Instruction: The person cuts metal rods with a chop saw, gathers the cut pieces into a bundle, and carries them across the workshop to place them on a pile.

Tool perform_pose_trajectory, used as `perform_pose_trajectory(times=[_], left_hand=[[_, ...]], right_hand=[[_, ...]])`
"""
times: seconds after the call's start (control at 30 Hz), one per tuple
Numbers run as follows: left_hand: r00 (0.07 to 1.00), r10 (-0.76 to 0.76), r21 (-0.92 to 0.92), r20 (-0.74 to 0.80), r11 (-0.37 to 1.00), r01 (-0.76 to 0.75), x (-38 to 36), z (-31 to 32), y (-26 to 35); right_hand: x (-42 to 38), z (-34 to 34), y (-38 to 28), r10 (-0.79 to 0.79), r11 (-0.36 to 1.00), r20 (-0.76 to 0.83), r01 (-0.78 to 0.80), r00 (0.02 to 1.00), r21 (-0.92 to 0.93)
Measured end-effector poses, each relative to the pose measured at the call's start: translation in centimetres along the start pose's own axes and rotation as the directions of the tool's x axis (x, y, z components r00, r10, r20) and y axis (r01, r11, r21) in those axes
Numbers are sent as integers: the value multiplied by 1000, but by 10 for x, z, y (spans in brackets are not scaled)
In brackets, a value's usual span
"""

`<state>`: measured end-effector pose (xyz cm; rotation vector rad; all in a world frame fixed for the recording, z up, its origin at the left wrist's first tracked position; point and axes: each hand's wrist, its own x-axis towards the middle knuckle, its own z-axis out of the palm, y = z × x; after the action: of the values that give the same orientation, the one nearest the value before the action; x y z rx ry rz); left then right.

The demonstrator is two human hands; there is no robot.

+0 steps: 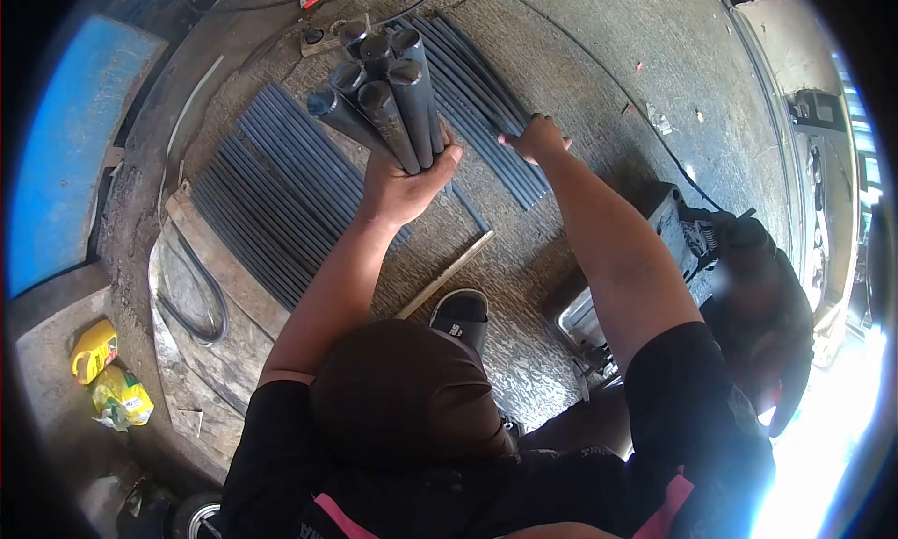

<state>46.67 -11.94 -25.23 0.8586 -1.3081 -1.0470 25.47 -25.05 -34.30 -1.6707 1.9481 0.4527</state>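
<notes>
My left hand (404, 188) is wrapped round a bundle of several dark round metal bars (398, 118), held up with their ends towards me. Their lower ends are hidden behind the hand. My right hand (541, 139) reaches forward to a row of similar metal bars (472, 90) lying on the floor. Its fingers are bent round a bar at the right edge of that row, partly hidden from view. More bars (271, 193) lie side by side in a wide row to the left of my left forearm.
A wooden strip (444, 275) lies before my sandal (460, 316). Right of it stands a metal machine part (575, 301), with a person (758, 305) close by. A cable (599, 67) crosses the concrete. At left are a blue panel (75, 146) and a yellow bottle (94, 351).
</notes>
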Motion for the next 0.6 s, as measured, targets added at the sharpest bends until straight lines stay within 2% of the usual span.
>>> perform_pose_trajectory(times=[0.1,0.17,0.33,0.43,0.5,0.53,0.6], left_hand=[[1000,-6,58,-16,998,7,-2,1,2],[999,-48,12,-20,999,48,-2,1,4],[998,-51,5,-27,999,51,-2,0,2],[998,-46,-20,-51,999,45,-1,2,1],[997,-37,-43,-61,998,34,-2,2,1],[997,-39,-8,-61,999,39,-2,1,0],[997,-41,28,-66,999,43,-2,-1,2]], right_hand=[[10,4,7,-46,998,-56,44,997,-36],[26,0,14,-75,994,130,64,989,86],[30,6,11,-37,994,113,25,993,104],[36,14,6,-87,992,177,68,980,109],[26,9,-5,-78,997,183,77,980,15],[20,7,-6,-83,997,179,82,980,15],[18,10,-4,-70,997,3,70,998,19]])
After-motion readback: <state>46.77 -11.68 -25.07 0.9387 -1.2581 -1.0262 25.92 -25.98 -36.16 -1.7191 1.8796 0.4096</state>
